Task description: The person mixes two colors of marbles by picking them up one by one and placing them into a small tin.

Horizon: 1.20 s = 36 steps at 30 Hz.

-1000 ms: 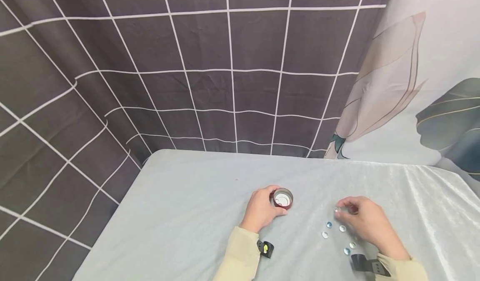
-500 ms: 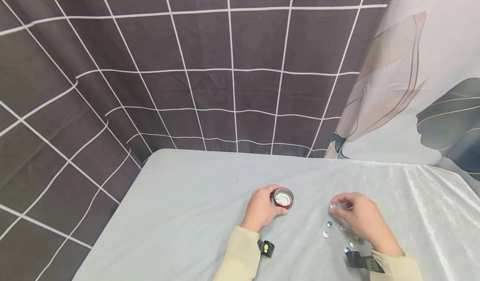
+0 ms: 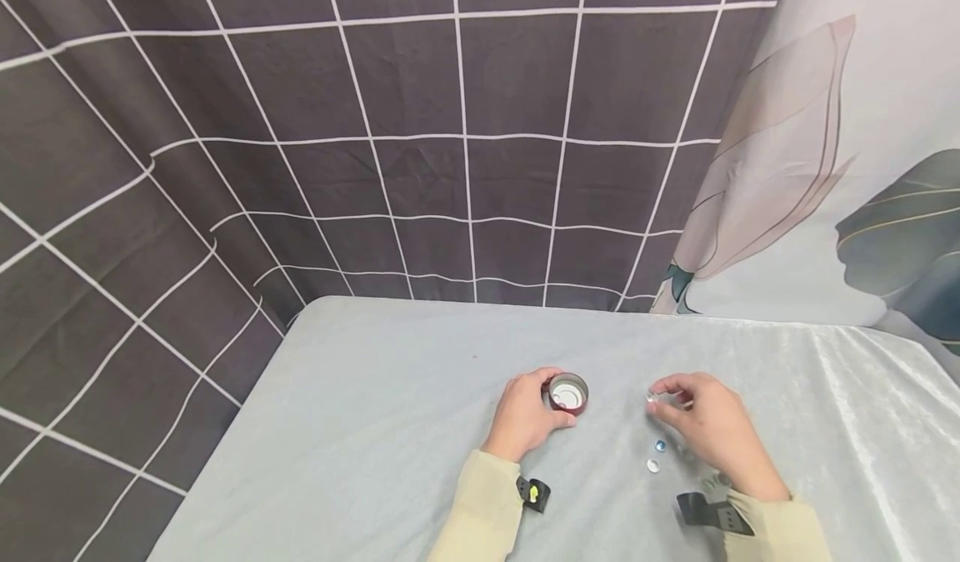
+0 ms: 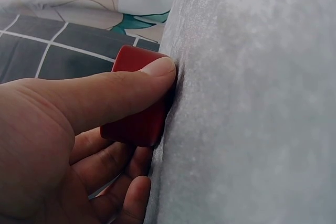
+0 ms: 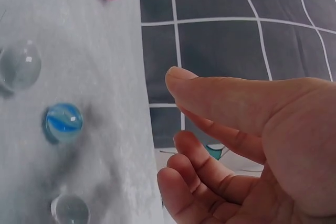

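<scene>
My left hand (image 3: 521,416) holds a small round red tin (image 3: 567,410), open at the top with a pale inside, standing on the cloth. In the left wrist view the thumb lies along the red tin (image 4: 139,124) and fingers curl behind it. My right hand (image 3: 708,420) pinches a clear glass marble (image 3: 652,397) between thumb and fingertips, above the cloth to the tin's right. The right wrist view hides that marble behind the thumb. Below this hand lie a blue-swirled marble (image 5: 64,123) and a clear marble (image 5: 21,65). Whether the tin holds anything is hard to tell.
A pale grey velvety cloth (image 3: 360,429) covers the table. Another clear marble (image 5: 71,211) lies under the right hand, and more sit partly hidden by its wrist. Behind the table hang a dark gridded curtain (image 3: 510,187) and a white leaf-patterned one (image 3: 795,270).
My right hand has moved left and slightly away from me, carrying the pinched marble closer to the tin. My left hand and the tin have stayed in place.
</scene>
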Each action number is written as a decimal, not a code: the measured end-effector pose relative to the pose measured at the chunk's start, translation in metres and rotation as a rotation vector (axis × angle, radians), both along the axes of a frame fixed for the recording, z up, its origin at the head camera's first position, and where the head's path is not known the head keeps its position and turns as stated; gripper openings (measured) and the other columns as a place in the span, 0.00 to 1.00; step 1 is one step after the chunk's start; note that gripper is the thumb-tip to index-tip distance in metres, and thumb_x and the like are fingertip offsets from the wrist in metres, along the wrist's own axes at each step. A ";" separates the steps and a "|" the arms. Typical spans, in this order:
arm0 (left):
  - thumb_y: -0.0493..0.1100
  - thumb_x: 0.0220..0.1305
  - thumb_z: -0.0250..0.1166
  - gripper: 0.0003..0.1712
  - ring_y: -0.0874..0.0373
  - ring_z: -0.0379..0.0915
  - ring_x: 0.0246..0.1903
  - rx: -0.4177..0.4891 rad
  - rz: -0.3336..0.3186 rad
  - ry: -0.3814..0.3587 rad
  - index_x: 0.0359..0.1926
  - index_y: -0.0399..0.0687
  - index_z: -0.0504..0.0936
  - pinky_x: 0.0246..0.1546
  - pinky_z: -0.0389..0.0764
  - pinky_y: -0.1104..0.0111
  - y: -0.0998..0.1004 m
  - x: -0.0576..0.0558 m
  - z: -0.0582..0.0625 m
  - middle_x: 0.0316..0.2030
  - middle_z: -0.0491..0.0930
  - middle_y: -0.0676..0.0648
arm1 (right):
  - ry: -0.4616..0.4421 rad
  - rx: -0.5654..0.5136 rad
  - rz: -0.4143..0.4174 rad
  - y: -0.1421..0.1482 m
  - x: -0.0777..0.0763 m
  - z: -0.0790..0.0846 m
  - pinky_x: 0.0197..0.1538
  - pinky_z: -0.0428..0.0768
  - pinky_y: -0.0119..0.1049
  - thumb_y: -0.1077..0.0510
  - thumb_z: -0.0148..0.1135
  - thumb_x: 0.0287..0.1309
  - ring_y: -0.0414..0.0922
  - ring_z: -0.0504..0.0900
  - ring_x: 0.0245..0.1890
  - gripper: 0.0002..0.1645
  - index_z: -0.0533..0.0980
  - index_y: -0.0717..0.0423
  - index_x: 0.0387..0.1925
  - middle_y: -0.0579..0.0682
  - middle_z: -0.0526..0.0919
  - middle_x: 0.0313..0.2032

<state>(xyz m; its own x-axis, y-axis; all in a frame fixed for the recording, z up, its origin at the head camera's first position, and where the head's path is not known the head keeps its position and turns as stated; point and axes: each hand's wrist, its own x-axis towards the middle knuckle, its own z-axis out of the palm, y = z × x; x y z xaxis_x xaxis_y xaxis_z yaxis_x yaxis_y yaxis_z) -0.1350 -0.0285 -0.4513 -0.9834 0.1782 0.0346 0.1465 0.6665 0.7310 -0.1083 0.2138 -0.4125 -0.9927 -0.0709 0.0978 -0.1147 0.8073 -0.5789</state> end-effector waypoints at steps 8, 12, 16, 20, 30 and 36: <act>0.40 0.43 0.84 0.35 0.53 0.79 0.52 0.001 -0.002 0.005 0.56 0.46 0.83 0.57 0.77 0.61 0.000 0.000 0.000 0.48 0.85 0.50 | 0.034 -0.017 0.010 -0.008 -0.001 0.002 0.39 0.79 0.49 0.58 0.75 0.53 0.53 0.83 0.37 0.10 0.85 0.56 0.37 0.57 0.84 0.39; 0.41 0.43 0.84 0.35 0.53 0.79 0.52 -0.006 -0.005 0.012 0.56 0.46 0.83 0.57 0.77 0.61 0.000 0.000 0.000 0.48 0.85 0.50 | 0.040 -0.021 0.011 -0.013 -0.003 0.003 0.40 0.80 0.52 0.57 0.75 0.54 0.54 0.83 0.38 0.10 0.85 0.56 0.38 0.58 0.84 0.40; 0.41 0.43 0.84 0.35 0.53 0.79 0.52 -0.004 -0.005 0.011 0.56 0.46 0.83 0.57 0.77 0.61 0.000 0.000 0.001 0.48 0.85 0.50 | 0.049 -0.022 0.013 -0.019 -0.004 0.005 0.41 0.80 0.53 0.57 0.74 0.53 0.54 0.83 0.38 0.10 0.85 0.56 0.37 0.59 0.84 0.40; 0.40 0.44 0.83 0.34 0.53 0.79 0.52 0.002 -0.002 0.006 0.56 0.46 0.83 0.57 0.77 0.61 0.001 0.000 0.001 0.48 0.85 0.50 | 0.060 -0.040 0.018 -0.025 -0.005 0.005 0.40 0.80 0.49 0.58 0.75 0.53 0.52 0.83 0.36 0.09 0.85 0.55 0.37 0.56 0.83 0.38; 0.40 0.44 0.83 0.35 0.53 0.79 0.53 -0.006 0.007 -0.016 0.57 0.46 0.83 0.58 0.77 0.59 0.001 0.001 0.002 0.49 0.85 0.50 | 0.054 -0.056 0.022 -0.039 -0.010 0.005 0.40 0.80 0.49 0.58 0.76 0.53 0.51 0.82 0.36 0.09 0.85 0.55 0.37 0.56 0.83 0.37; 0.40 0.44 0.83 0.35 0.53 0.79 0.53 -0.003 0.006 -0.018 0.56 0.46 0.83 0.58 0.77 0.59 0.001 0.001 0.002 0.49 0.85 0.50 | 0.084 -0.068 0.035 -0.046 -0.009 0.007 0.40 0.80 0.49 0.60 0.76 0.52 0.51 0.82 0.35 0.09 0.85 0.55 0.36 0.55 0.83 0.37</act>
<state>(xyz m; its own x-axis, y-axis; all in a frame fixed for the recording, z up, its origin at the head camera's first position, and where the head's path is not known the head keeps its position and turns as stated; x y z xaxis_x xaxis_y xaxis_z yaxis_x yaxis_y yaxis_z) -0.1342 -0.0277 -0.4493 -0.9849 0.1721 0.0168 0.1294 0.6697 0.7312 -0.1175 0.1683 -0.4059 -0.9778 -0.0957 0.1863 -0.1925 0.7610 -0.6196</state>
